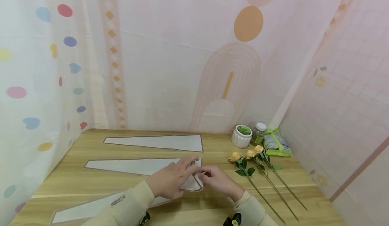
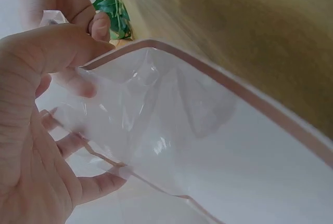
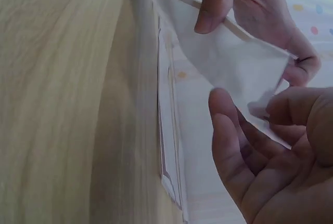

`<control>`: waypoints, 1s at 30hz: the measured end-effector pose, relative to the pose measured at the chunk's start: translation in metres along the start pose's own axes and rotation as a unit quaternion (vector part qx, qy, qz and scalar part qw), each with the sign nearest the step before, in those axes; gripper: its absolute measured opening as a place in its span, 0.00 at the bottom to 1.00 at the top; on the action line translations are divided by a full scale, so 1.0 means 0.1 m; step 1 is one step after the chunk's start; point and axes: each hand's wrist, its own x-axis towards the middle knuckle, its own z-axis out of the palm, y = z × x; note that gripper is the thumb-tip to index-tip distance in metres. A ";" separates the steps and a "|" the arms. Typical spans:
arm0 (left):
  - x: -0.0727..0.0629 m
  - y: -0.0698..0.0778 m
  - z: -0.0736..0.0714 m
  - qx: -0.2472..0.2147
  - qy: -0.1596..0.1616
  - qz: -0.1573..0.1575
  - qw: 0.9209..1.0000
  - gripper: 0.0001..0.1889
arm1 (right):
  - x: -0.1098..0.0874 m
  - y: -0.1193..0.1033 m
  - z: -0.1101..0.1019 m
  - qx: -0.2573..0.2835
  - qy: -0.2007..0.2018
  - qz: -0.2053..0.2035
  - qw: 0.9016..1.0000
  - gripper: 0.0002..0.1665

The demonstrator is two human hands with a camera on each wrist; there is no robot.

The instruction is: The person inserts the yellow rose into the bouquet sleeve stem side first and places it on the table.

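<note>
The person's left hand (image 1: 171, 178) holds a clear plastic sleeve (image 2: 234, 130) with a brown border, thumb along one edge and fingers toward the opposite one. From the other side, the right hand (image 1: 220, 180) pinches its wide end, so the sleeve's end sits between both hands, above the counter (image 1: 218, 151). Another sleeve (image 1: 170, 142) lies flat beyond them; three roses (image 1: 258, 149) rest just beside the right hand.

The left hand (image 1: 174, 178) hides part of the tapering, brown-bordered white plastic sheet (image 1: 127, 166) under it. Beyond the right hand (image 1: 221, 182), the lime-trimmed white plastic packet's (image 1: 271, 140) fine print and the white-lidded clear jar's (image 1: 258, 134) contents are too small to tell.
</note>
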 end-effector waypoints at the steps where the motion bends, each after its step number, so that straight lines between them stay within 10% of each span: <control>1: 0.00 0.00 0.00 0.000 0.001 -0.002 1.000 0.45 | 0.01 0.01 0.00 -0.016 0.010 0.002 1.000 0.18; 19: -0.03 -0.11 -0.05 0.003 -0.009 -0.023 1.000 0.39 | 0.01 0.03 -0.12 0.033 -0.023 0.016 0.999 0.25; 30: -0.02 -0.16 0.00 -0.012 -0.009 -0.010 1.000 0.32 | -0.27 0.02 -0.85 -0.074 0.054 0.022 0.996 0.24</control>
